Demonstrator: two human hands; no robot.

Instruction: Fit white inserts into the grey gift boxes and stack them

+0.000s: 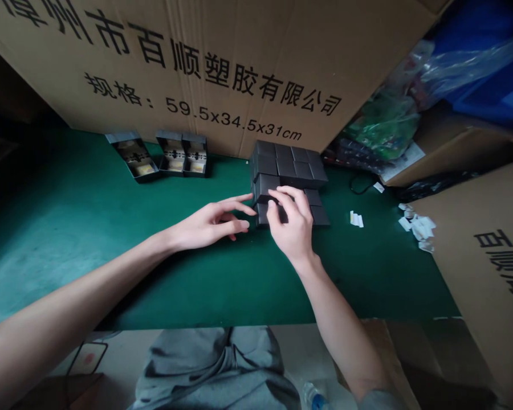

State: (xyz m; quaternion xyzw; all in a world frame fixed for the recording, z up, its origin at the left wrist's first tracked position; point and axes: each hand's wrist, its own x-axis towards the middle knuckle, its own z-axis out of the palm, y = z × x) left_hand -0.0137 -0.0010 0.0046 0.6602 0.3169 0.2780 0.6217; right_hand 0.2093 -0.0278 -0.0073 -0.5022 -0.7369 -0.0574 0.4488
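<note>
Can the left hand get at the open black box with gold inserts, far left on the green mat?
Likely yes: the left hand is over the green mat, and that open black box lies ahead of it, nothing visible between.

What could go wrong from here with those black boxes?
The loose stack of black boxes looks like the main worry: the right hand is on boxes at its front, and nothing visibly binds them, so a firm push might slide or topple some. The left hand is right beside the same boxes and could knock them out of line.
</note>
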